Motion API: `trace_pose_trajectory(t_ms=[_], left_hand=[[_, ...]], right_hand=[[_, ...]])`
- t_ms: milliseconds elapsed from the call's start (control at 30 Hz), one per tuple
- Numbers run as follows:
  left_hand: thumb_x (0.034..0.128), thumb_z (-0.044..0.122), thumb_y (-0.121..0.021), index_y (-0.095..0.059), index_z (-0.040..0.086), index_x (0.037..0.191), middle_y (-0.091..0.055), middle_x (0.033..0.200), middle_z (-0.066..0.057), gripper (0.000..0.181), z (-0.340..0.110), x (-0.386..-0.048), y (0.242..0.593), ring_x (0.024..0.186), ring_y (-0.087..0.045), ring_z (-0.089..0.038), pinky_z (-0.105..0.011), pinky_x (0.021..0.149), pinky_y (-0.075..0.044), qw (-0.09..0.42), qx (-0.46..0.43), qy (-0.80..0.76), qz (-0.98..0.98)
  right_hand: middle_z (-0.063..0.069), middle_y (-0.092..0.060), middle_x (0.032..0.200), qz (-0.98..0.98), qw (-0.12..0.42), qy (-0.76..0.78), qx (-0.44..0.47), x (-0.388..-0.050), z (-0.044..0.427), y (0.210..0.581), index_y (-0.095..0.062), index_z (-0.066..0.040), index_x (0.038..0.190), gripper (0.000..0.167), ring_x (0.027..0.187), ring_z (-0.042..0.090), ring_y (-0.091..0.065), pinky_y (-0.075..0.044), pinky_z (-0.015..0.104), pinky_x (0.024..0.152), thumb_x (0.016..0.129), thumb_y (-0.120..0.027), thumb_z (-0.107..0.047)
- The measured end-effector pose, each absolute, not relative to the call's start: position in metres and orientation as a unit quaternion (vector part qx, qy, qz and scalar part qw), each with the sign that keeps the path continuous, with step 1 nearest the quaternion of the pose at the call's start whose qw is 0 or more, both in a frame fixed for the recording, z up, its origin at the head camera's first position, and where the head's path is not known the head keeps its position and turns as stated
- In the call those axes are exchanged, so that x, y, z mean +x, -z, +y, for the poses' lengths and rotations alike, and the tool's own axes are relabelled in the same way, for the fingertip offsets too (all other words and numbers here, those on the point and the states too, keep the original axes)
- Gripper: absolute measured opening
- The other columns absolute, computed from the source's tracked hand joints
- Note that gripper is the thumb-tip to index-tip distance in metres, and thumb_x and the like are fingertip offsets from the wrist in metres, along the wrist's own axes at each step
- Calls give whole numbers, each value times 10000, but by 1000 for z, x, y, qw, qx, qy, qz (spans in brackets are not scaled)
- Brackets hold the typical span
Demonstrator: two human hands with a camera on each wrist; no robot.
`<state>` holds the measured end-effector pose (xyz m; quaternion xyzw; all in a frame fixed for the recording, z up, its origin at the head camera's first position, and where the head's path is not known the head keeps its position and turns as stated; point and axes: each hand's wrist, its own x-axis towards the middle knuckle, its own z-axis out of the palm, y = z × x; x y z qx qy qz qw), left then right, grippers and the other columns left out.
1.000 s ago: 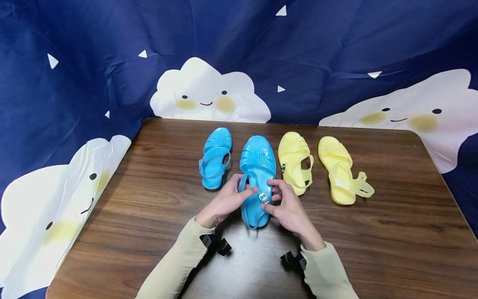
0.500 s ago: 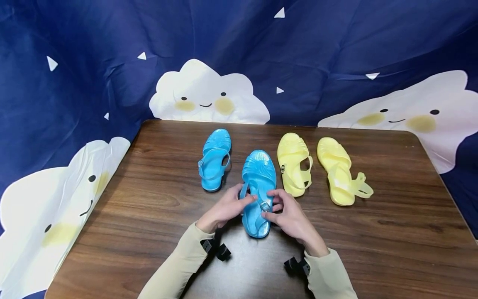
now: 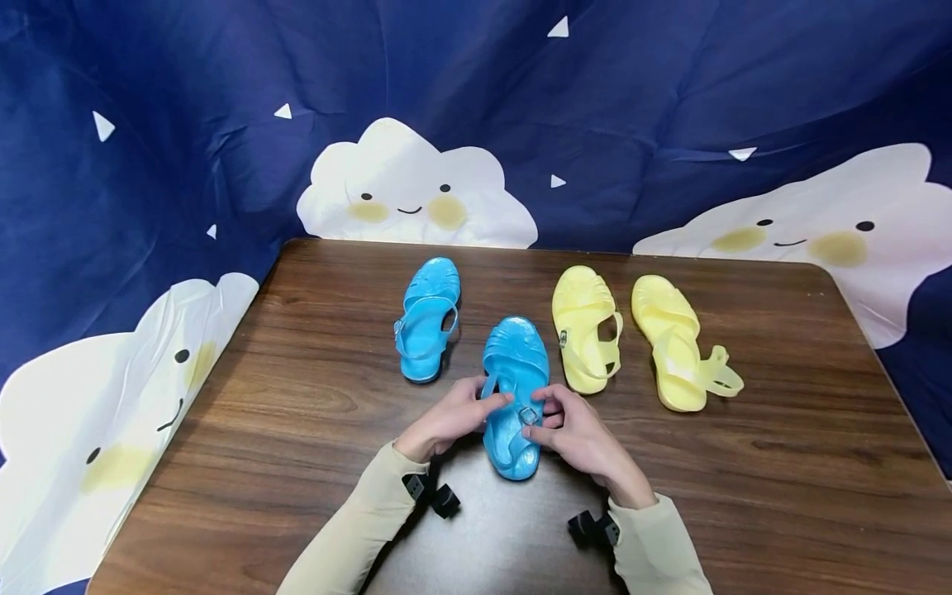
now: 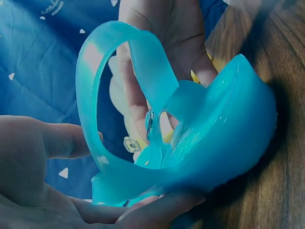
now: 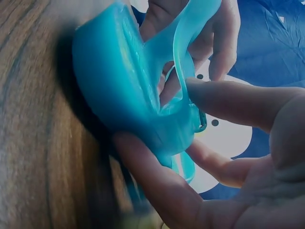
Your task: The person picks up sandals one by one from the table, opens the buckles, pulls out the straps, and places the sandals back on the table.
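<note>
A blue sandal [image 3: 516, 347] with a silver buckle [image 3: 529, 416] lies at the middle of the table, toe pointing away. My left hand [image 3: 455, 416] grips its left side, thumb over the strap area. On its right side my right hand [image 3: 583, 434] holds the edge, with the thumb beside the buckle. In the left wrist view the heel strap [image 4: 88, 95] arches up from the sandal, and fingers lie under its side. The right wrist view shows the right thumb against the strap [image 5: 178, 57] near the buckle [image 5: 202, 121].
Another blue sandal [image 3: 421, 335] lies at the back left of the wooden table [image 3: 297, 372]. Two yellow sandals lie to the right, one [image 3: 583, 289] near the held sandal and one [image 3: 680, 388] with its strap spread outward. Behind hangs a blue cloth [image 3: 461, 74] with clouds.
The held blue sandal has come nearer to me across the table, with both hands on it, and now sits lower than the other sandals. Those have stayed in place.
</note>
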<state>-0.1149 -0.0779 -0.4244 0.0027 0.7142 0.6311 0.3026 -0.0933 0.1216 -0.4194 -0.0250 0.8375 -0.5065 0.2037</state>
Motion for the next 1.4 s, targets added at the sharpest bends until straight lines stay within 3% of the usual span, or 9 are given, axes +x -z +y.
trace_pose_trajectory(t_ms=[267,533,800,900,1133,1300,1400], left_hand=[[973,211,-549,-531,21,1039,-520,897,-36,201,-82,-115,428,842,-583,-126,-351,795,-572,307,-2,-620,722],[982,242,-540,-548,-26,1213,-576,999,-84,354,-86,-117,427,886,-606,-144,-358,797,-574,310,6,-596,741],[989,236,-535,-566,-32,1196,-610,1004,-113,341,-90,-117,422,859,-614,-147,-367,762,-580,296,20,-576,761],[978,272,-554,-557,-33,1242,-649,1032,-129,404,-91,-117,419,833,-642,-176,-372,771,-566,258,27,-536,803],[957,306,-576,-570,4,1277,-641,1148,-111,441,-91,-115,410,1041,-610,-237,-400,904,-498,138,55,-441,885],[931,230,-609,-701,44,1063,-626,998,-75,246,-85,-109,407,942,-534,-231,-355,860,-408,73,88,-415,903],[913,213,-638,-731,65,930,-619,930,-63,176,-79,-103,407,903,-481,-229,-332,813,-361,46,118,-390,912]], right_hand=[[138,-613,1078,830,214,514,-36,-91,124,422,-591,-16,1143,381,923,198,-595,-499,292,758,831,-745,-172],[111,-675,1013,829,220,512,-47,-92,129,422,-612,-16,1078,339,883,166,-652,-522,285,740,834,-748,-208],[58,-715,786,841,210,498,-36,-92,132,421,-642,-14,965,289,709,114,-662,-512,279,655,808,-772,-219],[37,-699,751,855,192,480,-43,-92,132,422,-659,-43,913,233,680,95,-638,-499,267,630,801,-777,-209],[-8,-696,712,881,130,447,-80,-91,132,421,-708,-122,781,102,636,65,-623,-482,213,600,791,-791,-181],[-43,-648,654,893,116,427,-84,-91,132,419,-694,-153,699,140,605,74,-566,-446,207,574,790,-792,-193],[-31,-652,681,893,119,426,-83,-92,131,419,-685,-135,753,127,629,80,-576,-460,210,583,795,-787,-198]])
